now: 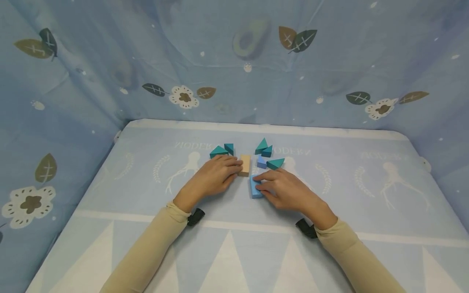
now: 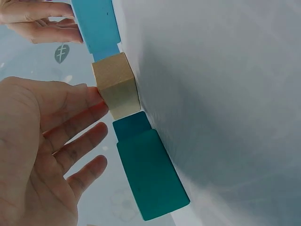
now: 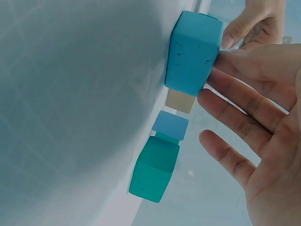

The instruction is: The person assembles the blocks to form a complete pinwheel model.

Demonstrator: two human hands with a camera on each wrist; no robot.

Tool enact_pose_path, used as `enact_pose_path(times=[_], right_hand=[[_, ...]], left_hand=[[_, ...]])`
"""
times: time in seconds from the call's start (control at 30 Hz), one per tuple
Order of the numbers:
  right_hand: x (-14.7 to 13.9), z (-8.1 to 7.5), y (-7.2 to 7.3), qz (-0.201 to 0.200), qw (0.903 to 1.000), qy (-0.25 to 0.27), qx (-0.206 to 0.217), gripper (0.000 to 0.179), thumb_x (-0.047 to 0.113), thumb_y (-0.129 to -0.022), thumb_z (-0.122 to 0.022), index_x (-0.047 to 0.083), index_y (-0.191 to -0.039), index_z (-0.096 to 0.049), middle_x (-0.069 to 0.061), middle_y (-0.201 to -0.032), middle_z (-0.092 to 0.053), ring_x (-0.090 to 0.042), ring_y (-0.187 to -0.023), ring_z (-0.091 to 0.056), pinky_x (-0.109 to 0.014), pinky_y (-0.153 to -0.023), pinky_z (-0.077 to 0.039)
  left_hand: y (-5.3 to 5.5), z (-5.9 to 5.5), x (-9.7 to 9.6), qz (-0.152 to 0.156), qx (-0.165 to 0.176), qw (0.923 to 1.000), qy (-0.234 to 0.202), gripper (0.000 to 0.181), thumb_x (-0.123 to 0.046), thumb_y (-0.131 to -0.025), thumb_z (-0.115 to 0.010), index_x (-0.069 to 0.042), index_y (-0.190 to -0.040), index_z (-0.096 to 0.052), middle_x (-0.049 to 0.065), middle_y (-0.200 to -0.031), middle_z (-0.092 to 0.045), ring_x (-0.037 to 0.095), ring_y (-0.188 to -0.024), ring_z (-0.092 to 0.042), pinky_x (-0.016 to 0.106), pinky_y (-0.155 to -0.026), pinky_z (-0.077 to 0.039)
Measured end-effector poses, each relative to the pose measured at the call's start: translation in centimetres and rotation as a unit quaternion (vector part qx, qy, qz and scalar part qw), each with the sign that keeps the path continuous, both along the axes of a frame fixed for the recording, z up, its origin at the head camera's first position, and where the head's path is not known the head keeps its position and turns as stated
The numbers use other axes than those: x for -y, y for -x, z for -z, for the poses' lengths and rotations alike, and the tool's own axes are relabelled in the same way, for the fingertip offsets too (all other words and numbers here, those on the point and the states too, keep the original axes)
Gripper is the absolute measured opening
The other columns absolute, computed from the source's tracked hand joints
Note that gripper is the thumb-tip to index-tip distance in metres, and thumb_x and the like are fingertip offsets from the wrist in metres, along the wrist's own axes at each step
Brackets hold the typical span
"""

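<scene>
A: State the condition of each grip.
B: The left hand (image 1: 216, 175) is touching the wood block (image 1: 246, 163) with its fingertips; the right hand (image 1: 287, 189) is touching the blue block (image 1: 253, 190) likewise. Neither grip is clamping: the fingers are extending, with the outer ones standing apart.

A: Why this contact?
B: In my judgement, light contact along the top is suiting steadying or fine adjustment. Each hand is serving the block on its own side, so the arms are not crossing.

A: Block positions?
B: Both are lying on the table (image 1: 234, 207) between the hands, the blue block sitting nearer the person and slightly right. Whether their corners are touching, I cannot tell.

A: Surroundings?
B: The left teal pair (image 1: 219, 151) is sitting just beyond the left fingers. The small wedge (image 1: 261, 164) is standing right of the wood block, the lone teal wedge (image 1: 275, 163) beside it, and the far teal pair (image 1: 261, 147) beyond.

A: View differences?
B: The head view is giving the layout and triangular outlines. The right wrist view is revealing dark marks on the blue block; the left is exposing the palm.
</scene>
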State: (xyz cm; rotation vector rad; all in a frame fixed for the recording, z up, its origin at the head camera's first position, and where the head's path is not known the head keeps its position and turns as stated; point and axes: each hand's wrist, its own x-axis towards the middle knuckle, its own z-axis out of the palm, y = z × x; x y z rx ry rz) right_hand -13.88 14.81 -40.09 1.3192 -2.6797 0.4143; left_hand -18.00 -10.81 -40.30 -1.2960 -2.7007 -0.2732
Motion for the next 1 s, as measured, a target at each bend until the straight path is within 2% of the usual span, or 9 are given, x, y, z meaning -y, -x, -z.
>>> enact_pose_path(times=[0.33, 0.53, 0.7, 1.0], right_hand=[[0.47, 0.31, -0.3, -0.03, 0.9994, -0.003, -0.015, 0.029, 0.014, -0.086, -0.074, 0.012, -0.115, -0.074, -0.005, -0.128, -0.066, -0.023, -0.12, -0.061, -0.047, -0.099, -0.049], [0.42, -0.03, -0.33, -0.01, 0.9997, 0.021, 0.011, 0.024, 0.018, -0.089, -0.069, 0.017, -0.113, -0.076, -0.003, -0.13, -0.065, -0.023, -0.122, -0.059, -0.047, -0.1, -0.048], [0.34, -0.23, -0.38, -0.011, 0.9995, 0.01, 0.028, 0.022, 0.019, -0.091, -0.066, 0.016, -0.11, -0.077, -0.003, -0.13, -0.065, -0.022, -0.122, -0.059, -0.047, -0.099, -0.048], [0.7, 0.19, -0.42, -0.027, 0.9995, 0.001, 0.016, 0.026, 0.021, -0.092, -0.063, 0.014, -0.114, -0.075, -0.006, -0.133, -0.063, -0.022, -0.122, -0.06, -0.045, -0.099, -0.049]], left_hand=[[-0.01, 0.03, -0.05, 0.006, 0.0, 1.0, -0.004, 0.029, -0.015, -0.096, -0.061, -0.008, -0.123, -0.069, 0.006, -0.133, -0.063, 0.026, -0.126, -0.056, 0.042, -0.111, -0.04], [0.2, 0.21, 0.06, -0.002, 0.008, 1.0, -0.003, 0.03, -0.015, -0.097, -0.06, -0.01, -0.125, -0.068, 0.005, -0.135, -0.061, 0.026, -0.128, -0.054, 0.043, -0.11, -0.04], [0.16, 0.13, -0.13, -0.002, 0.016, 0.9999, -0.002, 0.031, -0.012, -0.096, -0.06, -0.008, -0.127, -0.067, 0.007, -0.137, -0.06, 0.027, -0.131, -0.052, 0.044, -0.11, -0.04], [-0.06, -0.07, -0.14, -0.001, 0.014, 0.9998, 0.013, 0.032, -0.013, -0.097, -0.06, -0.008, -0.127, -0.066, 0.006, -0.137, -0.06, 0.026, -0.131, -0.052, 0.043, -0.111, -0.039]])
